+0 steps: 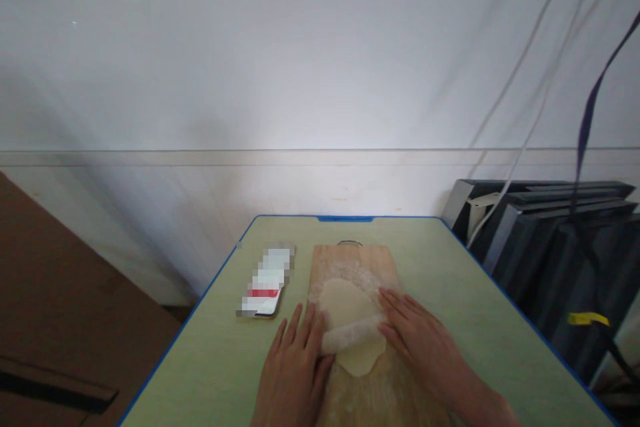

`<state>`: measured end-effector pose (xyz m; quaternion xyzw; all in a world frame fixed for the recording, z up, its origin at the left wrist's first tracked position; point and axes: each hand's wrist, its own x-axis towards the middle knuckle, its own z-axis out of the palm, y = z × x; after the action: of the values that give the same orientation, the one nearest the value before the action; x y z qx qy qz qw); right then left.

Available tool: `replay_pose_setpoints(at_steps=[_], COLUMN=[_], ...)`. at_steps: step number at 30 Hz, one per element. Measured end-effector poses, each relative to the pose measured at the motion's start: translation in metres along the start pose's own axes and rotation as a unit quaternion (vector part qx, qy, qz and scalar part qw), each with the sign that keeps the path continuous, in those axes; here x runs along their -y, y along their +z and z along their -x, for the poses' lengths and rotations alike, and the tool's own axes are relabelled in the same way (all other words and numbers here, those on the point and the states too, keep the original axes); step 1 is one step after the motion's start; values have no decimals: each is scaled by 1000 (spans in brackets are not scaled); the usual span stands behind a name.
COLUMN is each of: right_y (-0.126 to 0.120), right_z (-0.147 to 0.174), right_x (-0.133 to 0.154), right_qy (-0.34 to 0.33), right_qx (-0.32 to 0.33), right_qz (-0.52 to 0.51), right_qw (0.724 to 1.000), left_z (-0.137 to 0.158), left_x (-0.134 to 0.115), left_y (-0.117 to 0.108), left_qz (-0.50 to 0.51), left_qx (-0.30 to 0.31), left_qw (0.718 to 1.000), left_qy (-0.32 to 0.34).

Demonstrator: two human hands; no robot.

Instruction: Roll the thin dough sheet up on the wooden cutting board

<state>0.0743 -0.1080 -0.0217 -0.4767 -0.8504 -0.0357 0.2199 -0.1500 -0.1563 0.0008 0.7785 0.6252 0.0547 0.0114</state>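
Note:
A pale, flour-dusted rolling pin (351, 335) lies across a flattened sheet of dough (347, 300), tilted slightly up to the right. The dough shows on both the far and near sides of the pin and rests on a wooden cutting board (380, 397). My left hand (295, 367) is closed on the pin's left end, thumb on the near side and fingers reaching forward. At the right end, my right hand (425, 343) holds the pin between thumb and fingers. Both pin ends are hidden by the hands. White flour (353, 271) coats the board beyond the dough.
A phone (267, 280) with a blurred screen lies left of the board on a green table (220, 353) with blue edging. Behind stands a white wall (310, 80). Dark flat panels (545, 247) lean at the right, with cables (530, 127) hanging in front.

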Motion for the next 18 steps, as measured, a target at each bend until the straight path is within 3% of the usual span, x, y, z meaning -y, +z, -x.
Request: replay_pose_setpoints(at_steps=[4,12,15,18], right_y=[1,18,21,20], right_z=[-9,-118,-125,-105], right_x=[-2,-17,-16,-15], right_qy=[8,54,60,66], right_qx=[43,148,146,144], right_qz=[6,27,27,24], right_qw=[999,987,987,987], left_z=[-11,-48,-51,-46], left_x=[-1,-1,3,1], left_y=[-2,-23,-25,-23], left_qz=[-27,-4,-3,-4], left_qx=[-13,16,19,20], left_qw=[999,998,998,998], left_qy=[-15,-54,-52,-58])
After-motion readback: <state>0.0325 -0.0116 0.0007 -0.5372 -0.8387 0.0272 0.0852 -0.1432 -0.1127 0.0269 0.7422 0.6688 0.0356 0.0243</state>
